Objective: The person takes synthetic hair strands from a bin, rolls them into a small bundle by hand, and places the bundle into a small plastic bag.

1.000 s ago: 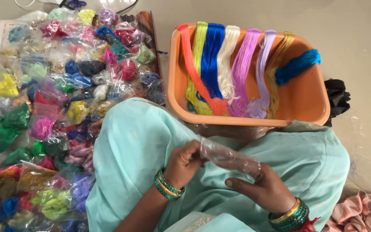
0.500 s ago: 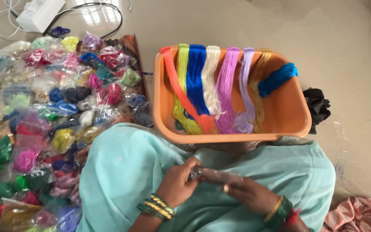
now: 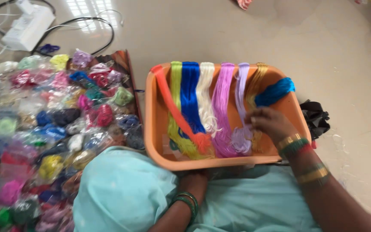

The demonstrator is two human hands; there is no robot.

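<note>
The right hand (image 3: pixel 268 122) is reaching into the orange plastic tub (image 3: pixel 155 124), its fingers curled down onto the lower ends of the lilac thread skein (image 3: pixel 241 92) and the gold thread skein (image 3: pixel 258 79); whether it is pinching strands or only pressing on them I cannot tell. The left hand (image 3: pixel 194 180) is resting against the tub's near wall, mostly hidden under the rim, so its grip is unclear.

Inside the tub the skeins are lying side by side, long axes running from the far rim toward the near wall. From the tub's left side: an orange skein (image 3: pixel 174 109) slanting across, then lime (image 3: pixel 176 81), royal blue (image 3: pixel 190 94), cream (image 3: pixel 205 94), magenta-pink (image 3: pixel 224 103), lilac and gold. A turquoise skein (image 3: pixel 275 91) is draped at the tub's far right corner, pointing outward over the rim.

A likely risk: loose ends are bunching near the tub's near wall, so lifting one skein could drag and tangle its neighbours. The turquoise skein could slip off the rim.

Left of the tub, bagged thread bundles (image 3: pixel 56 129) are covering a mat.
</note>
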